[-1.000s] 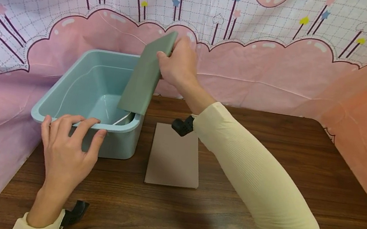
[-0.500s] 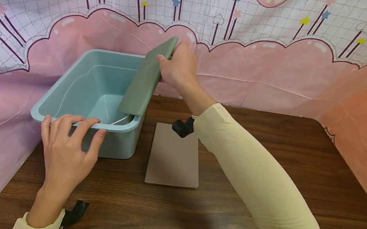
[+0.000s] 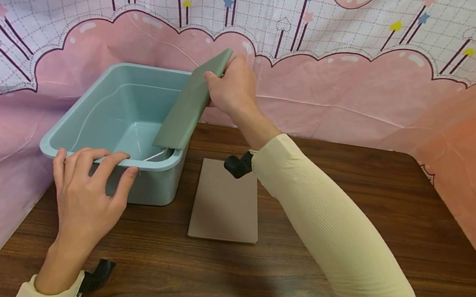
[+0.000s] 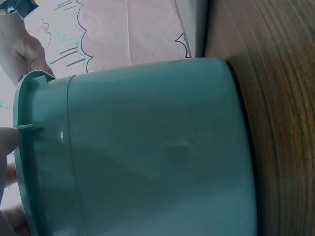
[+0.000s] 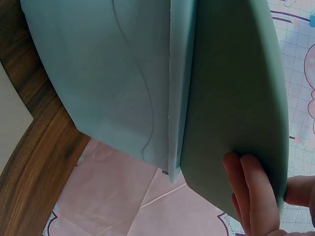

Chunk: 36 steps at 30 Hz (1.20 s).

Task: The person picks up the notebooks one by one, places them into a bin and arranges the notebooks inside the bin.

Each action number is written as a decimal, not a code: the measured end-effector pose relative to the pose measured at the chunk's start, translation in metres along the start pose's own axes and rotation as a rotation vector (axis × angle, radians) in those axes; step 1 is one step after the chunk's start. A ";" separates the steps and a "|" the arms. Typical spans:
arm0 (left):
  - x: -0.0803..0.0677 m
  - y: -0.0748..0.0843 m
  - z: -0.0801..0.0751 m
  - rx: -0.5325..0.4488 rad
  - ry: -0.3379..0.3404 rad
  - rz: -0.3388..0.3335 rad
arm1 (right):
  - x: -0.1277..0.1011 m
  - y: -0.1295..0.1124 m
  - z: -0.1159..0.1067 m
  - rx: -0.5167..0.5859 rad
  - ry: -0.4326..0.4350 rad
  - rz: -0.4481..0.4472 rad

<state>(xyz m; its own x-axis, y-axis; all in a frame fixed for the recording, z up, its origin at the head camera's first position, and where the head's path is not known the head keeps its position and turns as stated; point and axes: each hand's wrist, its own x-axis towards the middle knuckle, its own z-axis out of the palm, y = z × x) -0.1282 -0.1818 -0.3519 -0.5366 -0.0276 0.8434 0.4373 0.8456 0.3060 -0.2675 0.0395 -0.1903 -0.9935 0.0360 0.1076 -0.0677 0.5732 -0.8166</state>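
Nearest you, at 7 o'clock, your left hand (image 3: 86, 187) lies on the front rim of the light blue bin (image 3: 86, 115). Its grip is relaxed: the fingers spread straight over the rim edge, holding nothing. The left wrist view shows the same bin's outer wall (image 4: 147, 157) standing on the dark wooden desk (image 3: 351, 196), with fingertips just at the rim.

At the centre, a flat tan board (image 3: 226, 203) lies on the desk, just beside the bin's right wall and apart from both hands. Your cream sleeve (image 3: 327, 233) crosses above its far right corner.

Farther off, toward 12 o'clock, your right hand (image 3: 230, 88) clamps its grip on the upper edge of a grey-green board (image 3: 189, 105), thumb on one face and fingers (image 5: 251, 191) on the other. This board stands tilted, its top leaning toward 1 o'clock, its lower edge inside the bin against the right wall.

Behind everything hangs a pink cloud-patterned backdrop (image 3: 367, 86).
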 end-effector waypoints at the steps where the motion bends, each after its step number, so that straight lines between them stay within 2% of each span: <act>1: 0.000 0.000 0.000 0.000 0.001 0.000 | 0.000 0.000 0.000 0.005 -0.002 0.000; 9: -0.001 0.003 -0.001 0.003 0.007 0.002 | -0.002 0.000 -0.003 0.026 -0.026 0.002; 18: -0.003 0.004 -0.003 0.006 0.007 0.001 | -0.005 0.000 -0.008 -0.085 0.021 -0.107; 28: -0.006 0.007 -0.004 0.010 -0.001 -0.008 | -0.010 0.006 -0.012 -0.108 -0.013 -0.128; 36: -0.005 0.009 -0.004 0.006 0.003 -0.003 | -0.008 0.014 -0.018 -0.209 -0.047 -0.137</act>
<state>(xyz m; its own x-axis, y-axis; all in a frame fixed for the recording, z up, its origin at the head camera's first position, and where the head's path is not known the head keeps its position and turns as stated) -0.1184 -0.1768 -0.3517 -0.5355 -0.0317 0.8440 0.4312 0.8489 0.3055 -0.2584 0.0620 -0.1928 -0.9798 -0.0892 0.1790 -0.1869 0.7271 -0.6606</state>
